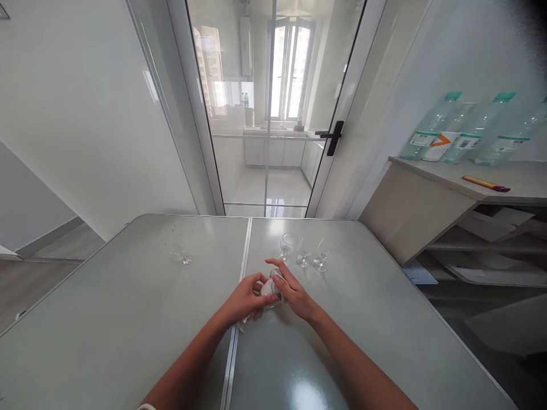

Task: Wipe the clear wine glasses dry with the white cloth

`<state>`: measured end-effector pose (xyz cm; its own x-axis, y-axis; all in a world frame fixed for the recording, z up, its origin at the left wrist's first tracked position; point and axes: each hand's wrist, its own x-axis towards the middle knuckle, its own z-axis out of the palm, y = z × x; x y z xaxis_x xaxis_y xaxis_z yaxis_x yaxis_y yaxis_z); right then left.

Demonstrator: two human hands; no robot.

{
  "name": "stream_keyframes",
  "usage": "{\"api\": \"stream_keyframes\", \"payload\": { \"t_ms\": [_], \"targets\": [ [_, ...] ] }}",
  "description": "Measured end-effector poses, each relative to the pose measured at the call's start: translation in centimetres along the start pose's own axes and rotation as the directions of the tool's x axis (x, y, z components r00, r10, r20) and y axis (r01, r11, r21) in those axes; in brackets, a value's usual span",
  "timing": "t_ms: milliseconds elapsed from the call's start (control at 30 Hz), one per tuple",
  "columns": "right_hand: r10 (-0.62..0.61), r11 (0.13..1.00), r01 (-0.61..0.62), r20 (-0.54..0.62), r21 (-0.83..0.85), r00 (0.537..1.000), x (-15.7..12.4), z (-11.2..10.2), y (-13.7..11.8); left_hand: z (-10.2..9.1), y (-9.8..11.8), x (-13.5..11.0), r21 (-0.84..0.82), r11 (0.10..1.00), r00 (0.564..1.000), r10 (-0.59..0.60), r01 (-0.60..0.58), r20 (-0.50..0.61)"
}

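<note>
Above the table, close to its centre seam, my left hand [249,297] and my right hand [294,293] are together around a small clear stemmed glass [276,274]. A soft white piece, like cloth or tissue [268,287], shows between the fingers against the glass. My left fingers curl round it from the left. On the right, my thumb and fingers press on it, with the index finger stretched out. Much of the glass is hidden by my fingers. Just beyond my right hand stand three stemmed glasses: a round-bowled one [289,244], a middle one [303,259] and a right one [320,262].
Another clear glass [184,259] is on the left half of the grey table [128,319]. To the right, a shelf unit [436,199] carries several plastic bottles [465,139] and a yellow-red stick-shaped packet [486,183]. A glass door [267,136] lies beyond the far edge.
</note>
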<state>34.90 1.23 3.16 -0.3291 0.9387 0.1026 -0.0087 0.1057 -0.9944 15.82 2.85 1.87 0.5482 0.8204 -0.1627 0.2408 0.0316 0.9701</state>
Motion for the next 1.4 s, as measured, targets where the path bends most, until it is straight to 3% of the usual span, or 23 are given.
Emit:
{"api": "stream_keyframes", "payload": {
  "t_ms": [100,167,233,300,367,400,467,533,567,667,733,767,833,933,1000,1067,1100,1167,1233,1333,1400],
  "targets": [
    [0.005,0.999,-0.008,0.089,0.038,0.996,-0.5,-0.5,0.5,-0.2,0.0,0.1,-0.364,0.888,0.927,-0.152,0.280,0.342],
    [-0.051,0.998,0.053,0.087,-0.020,0.995,-0.8,-0.8,0.9,-0.3,0.0,0.2,-0.441,0.841,0.910,-0.135,0.314,0.392],
    [-0.169,0.973,0.180,0.088,-0.142,0.982,-0.9,-1.0,1.1,-0.4,0.0,0.2,-0.412,0.877,0.931,-0.096,0.246,0.352],
    [-0.269,0.924,0.286,0.099,-0.255,0.958,-0.7,-0.9,1.1,-0.5,0.0,0.1,-0.271,0.958,0.977,-0.034,0.092,0.213],
    [-0.260,0.921,0.262,0.044,-0.288,0.964,-0.2,-0.6,1.1,-0.5,-0.3,0.0,0.035,0.993,0.993,0.115,-0.115,-0.018],
    [-0.207,0.948,0.197,-0.014,-0.250,0.978,0.1,-0.3,1.1,-0.5,-0.6,0.0,0.233,0.953,0.968,0.224,-0.192,-0.117],
    [-0.035,0.998,0.028,-0.122,-0.063,0.992,0.7,0.1,1.3,-0.2,-1.2,0.1,0.566,0.783,0.882,0.429,-0.257,-0.193],
    [0.107,0.986,-0.087,-0.144,0.140,0.984,1.1,0.5,1.6,0.3,-1.6,0.3,0.708,0.656,0.832,0.526,-0.262,-0.179],
    [0.137,0.974,-0.107,-0.139,0.199,0.981,1.2,0.6,1.7,0.6,-1.6,0.3,0.711,0.656,0.828,0.528,-0.255,-0.189],
    [0.088,0.981,-0.061,-0.145,0.183,0.986,1.2,0.6,1.5,1.3,-1.0,0.5,0.470,0.860,0.890,0.360,-0.201,-0.278],
    [0.018,0.996,-0.006,-0.129,0.089,0.991,0.8,0.3,1.1,1.4,-0.6,0.5,0.139,0.985,0.968,0.132,-0.104,-0.213],
    [-0.014,0.999,0.018,-0.107,0.034,0.994,0.6,0.1,0.8,1.3,-0.4,0.5,-0.031,0.999,0.992,0.025,-0.029,-0.121],
    [-0.092,0.992,0.087,-0.054,-0.096,0.994,0.1,-0.5,0.4,1.0,-0.4,0.6,-0.285,0.948,0.987,-0.118,0.145,0.108],
    [-0.260,0.923,0.259,0.033,-0.285,0.965,-0.5,-1.1,0.0,0.3,-0.4,0.5,-0.394,0.881,0.937,-0.135,0.262,0.322],
    [-0.315,0.895,0.310,0.038,-0.321,0.948,-0.6,-1.0,-0.2,-0.1,-0.3,0.3,-0.310,0.937,0.953,-0.070,0.165,0.295],
    [-0.264,0.938,0.247,-0.042,-0.242,0.964,-0.2,-0.6,-0.1,-0.3,-0.3,0.2,-0.072,0.996,0.993,0.051,-0.044,0.110],
    [-0.212,0.965,0.192,-0.102,-0.176,0.972,0.0,-0.4,0.0,-0.3,-0.4,0.1,0.100,0.985,0.990,0.142,-0.142,0.004],
    [-0.094,0.995,0.087,-0.198,-0.044,0.976,0.7,0.2,0.5,-0.3,-1.0,0.1,0.440,0.861,0.930,0.342,-0.253,-0.134],
    [0.005,0.999,0.003,-0.220,0.037,0.976,1.2,0.5,1.2,-0.1,-1.6,0.2,0.648,0.710,0.864,0.478,-0.276,-0.157],
    [0.085,0.994,-0.072,-0.158,0.082,0.984,1.5,0.6,1.7,0.4,-2.0,0.5,0.720,0.636,0.829,0.537,-0.277,-0.156],
    [0.075,0.993,-0.062,-0.125,0.104,0.989,1.3,0.5,1.5,0.6,-1.6,0.6,0.640,0.718,0.860,0.481,-0.274,-0.171]
  ]
}}
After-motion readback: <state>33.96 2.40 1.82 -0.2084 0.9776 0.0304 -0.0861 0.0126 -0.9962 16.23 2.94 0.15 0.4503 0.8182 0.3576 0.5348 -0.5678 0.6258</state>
